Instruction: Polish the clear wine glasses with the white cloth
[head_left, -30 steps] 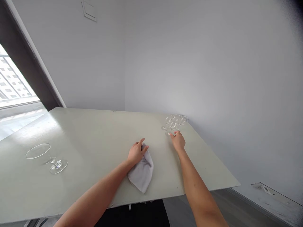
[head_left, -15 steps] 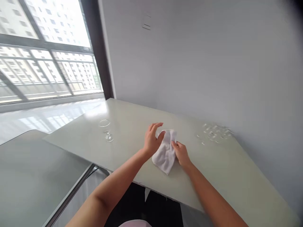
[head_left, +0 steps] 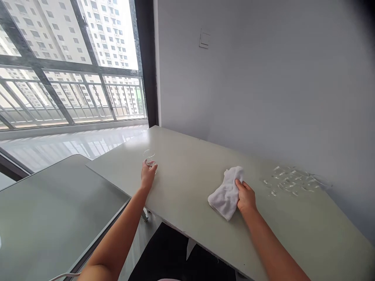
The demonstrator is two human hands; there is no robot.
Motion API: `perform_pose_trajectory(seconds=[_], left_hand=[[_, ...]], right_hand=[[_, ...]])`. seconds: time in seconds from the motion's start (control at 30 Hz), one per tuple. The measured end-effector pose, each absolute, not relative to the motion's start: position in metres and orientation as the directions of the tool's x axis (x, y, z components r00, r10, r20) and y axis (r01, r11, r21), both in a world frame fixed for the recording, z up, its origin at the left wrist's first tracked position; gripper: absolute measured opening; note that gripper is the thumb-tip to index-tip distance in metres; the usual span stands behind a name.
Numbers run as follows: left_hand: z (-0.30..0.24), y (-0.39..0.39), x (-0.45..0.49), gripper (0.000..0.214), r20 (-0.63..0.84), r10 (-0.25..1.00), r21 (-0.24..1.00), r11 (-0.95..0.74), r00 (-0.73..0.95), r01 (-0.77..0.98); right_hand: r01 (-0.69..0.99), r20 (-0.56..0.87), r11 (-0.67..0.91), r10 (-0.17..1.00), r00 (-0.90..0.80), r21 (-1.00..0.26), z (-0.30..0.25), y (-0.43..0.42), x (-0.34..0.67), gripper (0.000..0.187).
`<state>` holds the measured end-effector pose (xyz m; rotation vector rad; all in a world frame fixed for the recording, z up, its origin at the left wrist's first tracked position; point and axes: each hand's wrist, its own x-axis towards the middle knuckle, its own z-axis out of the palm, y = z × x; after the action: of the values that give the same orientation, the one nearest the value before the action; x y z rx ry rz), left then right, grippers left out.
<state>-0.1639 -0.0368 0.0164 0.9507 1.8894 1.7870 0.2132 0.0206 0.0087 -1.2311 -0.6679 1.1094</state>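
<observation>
A clear stemmed glass (head_left: 149, 153) stands at the left part of the pale table (head_left: 181, 164). My left hand (head_left: 148, 174) has its fingers wrapped round the lower part of the glass, which they partly hide. To the right, my right hand (head_left: 246, 195) grips a white cloth (head_left: 226, 197) by its right side, thumb on top. The cloth hangs bunched just over the table, and whether its lower corner touches the surface I cannot tell.
Several small clear glass-like pieces (head_left: 291, 180) lie in a group by the wall at the right. A grey-topped table (head_left: 64, 195) adjoins on the left. Behind it are a large window (head_left: 73, 70) and a shiny floor. A wall switch (head_left: 204, 40) sits on the grey wall.
My left hand has left the cloth's side, reached left and closed round the stemmed glass. My right hand still holds the cloth. The view has turned somewhat left.
</observation>
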Motion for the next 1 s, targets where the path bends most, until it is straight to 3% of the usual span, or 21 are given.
perform_pose_trajectory(seconds=[0.1, 0.2, 0.47, 0.63, 0.73, 0.87, 1.0], left_hand=[[0.027, -0.021, -0.147, 0.04, 0.114, 0.754, 0.981, 0.018, -0.646, 0.194], [0.037, 0.0, -0.112, 0.035, 0.177, 0.841, 0.97, -0.063, -0.511, 0.234], [0.037, 0.054, -0.001, 0.075, 0.206, 0.969, 0.911, -0.139, -0.137, 0.389], [0.016, 0.056, 0.039, 0.071, 0.227, 0.973, 0.858, -0.179, -0.044, 0.481], [0.003, 0.048, 0.047, 0.07, 0.318, 0.946, 0.746, -0.287, 0.057, 0.601], [0.0, 0.038, 0.046, 0.068, 0.418, 0.895, 0.603, -0.4, 0.154, 0.69], [0.006, 0.032, 0.045, 0.065, 0.457, 0.874, 0.53, -0.417, 0.166, 0.738]], right_hand=[[-0.307, -0.135, -0.014, 0.916, 0.377, -0.952, 0.013, 0.025, 0.209, 0.032], [-0.287, -0.108, 0.016, 0.905, 0.412, -0.958, 0.017, 0.031, 0.205, 0.034], [-0.439, -0.214, -0.03, 0.901, 0.377, -0.898, 0.009, 0.036, 0.207, 0.032], [-0.471, -0.238, -0.075, 0.925, 0.296, -0.879, 0.007, 0.033, 0.223, 0.03], [-0.463, -0.179, -0.004, 0.925, 0.334, -0.886, 0.02, 0.028, 0.226, 0.024], [-0.345, 0.007, 0.14, 0.933, 0.361, -0.928, 0.039, 0.011, 0.215, 0.023], [-0.292, 0.103, 0.126, 0.99, 0.095, -0.948, 0.049, -0.007, 0.197, 0.039]])
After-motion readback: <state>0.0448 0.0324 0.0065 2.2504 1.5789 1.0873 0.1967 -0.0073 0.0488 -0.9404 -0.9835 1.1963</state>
